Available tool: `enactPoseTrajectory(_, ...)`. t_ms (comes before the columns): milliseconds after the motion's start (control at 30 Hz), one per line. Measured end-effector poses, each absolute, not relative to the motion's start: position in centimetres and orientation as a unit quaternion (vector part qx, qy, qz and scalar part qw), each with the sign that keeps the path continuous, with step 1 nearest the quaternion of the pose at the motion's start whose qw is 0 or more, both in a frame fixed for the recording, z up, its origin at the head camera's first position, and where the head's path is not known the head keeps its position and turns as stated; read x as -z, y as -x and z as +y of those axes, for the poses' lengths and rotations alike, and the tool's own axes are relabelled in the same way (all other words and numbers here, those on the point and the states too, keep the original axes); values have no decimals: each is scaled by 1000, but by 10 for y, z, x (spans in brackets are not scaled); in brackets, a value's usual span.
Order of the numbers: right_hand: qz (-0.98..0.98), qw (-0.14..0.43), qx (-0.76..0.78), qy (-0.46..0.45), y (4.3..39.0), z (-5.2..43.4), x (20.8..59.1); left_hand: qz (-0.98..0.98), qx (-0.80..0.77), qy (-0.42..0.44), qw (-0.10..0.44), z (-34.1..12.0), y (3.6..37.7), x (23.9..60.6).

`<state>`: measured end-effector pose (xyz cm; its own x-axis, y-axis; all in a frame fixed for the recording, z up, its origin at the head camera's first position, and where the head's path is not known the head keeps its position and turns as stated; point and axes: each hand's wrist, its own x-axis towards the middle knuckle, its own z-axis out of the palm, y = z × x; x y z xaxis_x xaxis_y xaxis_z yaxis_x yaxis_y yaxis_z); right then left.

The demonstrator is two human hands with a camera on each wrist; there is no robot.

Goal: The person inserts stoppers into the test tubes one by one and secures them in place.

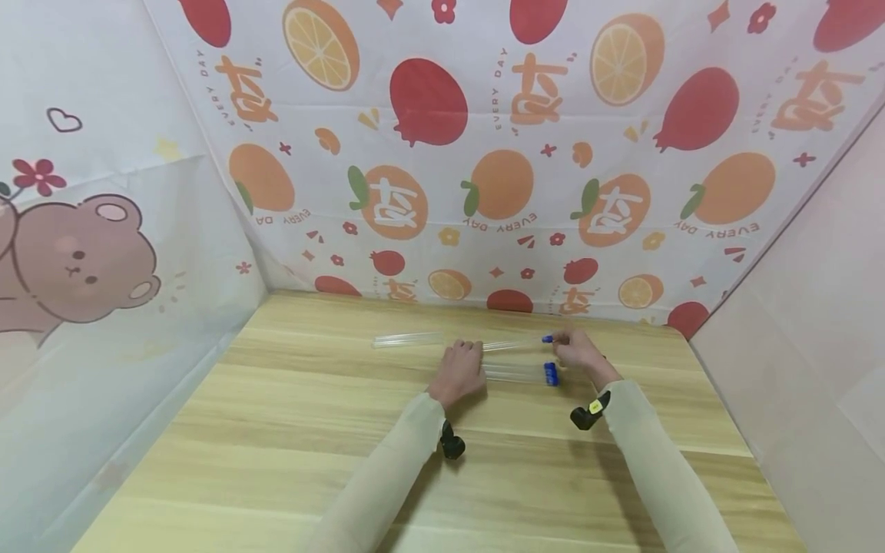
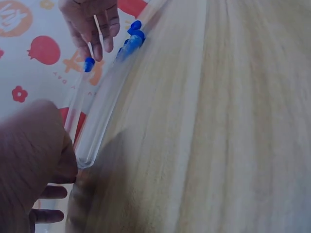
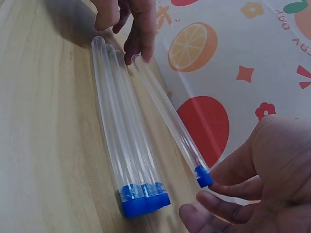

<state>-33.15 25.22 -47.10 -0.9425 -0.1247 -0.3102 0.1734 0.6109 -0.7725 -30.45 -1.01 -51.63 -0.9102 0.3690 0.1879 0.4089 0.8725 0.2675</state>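
A clear tube with a blue cap [image 3: 167, 119] spans both hands, behind a row of similar blue-capped tubes [image 3: 126, 141] on the table. My right hand [image 1: 578, 353] pinches its blue cap [image 3: 204, 177] between thumb and fingertip, other fingers spread loosely. My left hand [image 1: 459, 372] holds the rounded far end; in the right wrist view the left fingers [image 3: 143, 34] close about that tip. The row lies side by side, caps to the right, its rounded ends beside the left hand. Further left, more clear tubes [image 1: 408, 339] lie together.
The wooden table [image 1: 276, 430] meets a fruit-printed cloth wall [image 1: 470, 215] just behind the tubes. A pale wall cloth with a bear print [image 1: 83, 261] stands at the left, and a plain pale wall [image 1: 802, 322] at the right.
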Motion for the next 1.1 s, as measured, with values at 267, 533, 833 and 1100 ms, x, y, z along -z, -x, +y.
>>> enactPoseTrajectory(267, 895, 192, 402, -28, 328, 252, 472, -968, 154, 198, 5, -13, 300, 517)
enactPoseTrajectory(533, 895, 210, 393, -35, 328, 254, 475, -967, 140, 213, 15, -12, 296, 519)
enactPoseTrajectory(833, 879, 219, 422, -44, 325, 254, 476, -969, 108, 220, 31, -9, 294, 522)
enactPoseTrajectory(1100, 873, 214, 435, -63, 320, 255, 474, -969, 102, 222, 45, -9, 290, 523)
